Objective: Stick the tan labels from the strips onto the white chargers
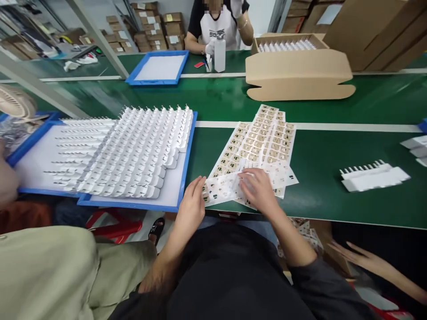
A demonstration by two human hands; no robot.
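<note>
A whitish strip of a label sheet (223, 187) with dark and tan printed spots lies crosswise near the table's front edge. At its left end, my left hand (192, 202) pinches the strip, thumb and fingers together. My right hand (258, 189) has its fingers bent over the strip's right part; the fingertips press together there, and the thumb is partly hidden. Under and behind both hands are several overlapping label sheets (262, 138) with rows of tan labels, fanned out on the green table.
Left of my hands, a blue-rimmed tray (188, 164) holds rows of white plastic parts (143, 146). More white parts (375, 177) lie at the right. Across the table are an open cardboard box (298, 71), a bottle (219, 53) and a seated person (218, 22). Other people are on both sides.
</note>
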